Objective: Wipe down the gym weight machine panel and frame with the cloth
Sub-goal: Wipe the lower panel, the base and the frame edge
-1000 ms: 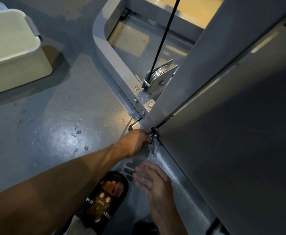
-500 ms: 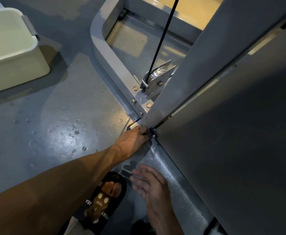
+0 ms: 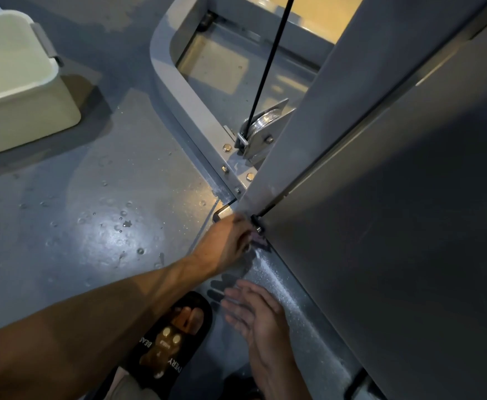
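The grey machine panel (image 3: 395,226) fills the right side, rising from a grey base frame rail (image 3: 291,301) dotted with water. My left hand (image 3: 226,242) reaches to the panel's bottom corner and grips a small purplish cloth (image 3: 259,241), mostly hidden under the fingers, against the frame by a black bolt (image 3: 256,223). My right hand (image 3: 254,316) hovers with straight fingers just left of the wet rail, holding nothing.
A pale green tub (image 3: 14,82) stands on the grey floor (image 3: 92,226) at the upper left. A curved frame tube (image 3: 184,111), pulley (image 3: 261,128) and black cable (image 3: 268,62) lie behind the corner. My foot in a black slipper (image 3: 173,345) is below my hands.
My left hand slid a little along the panel's bottom corner with the cloth. My right hand stayed hovering by the rail. The view shifted slightly.
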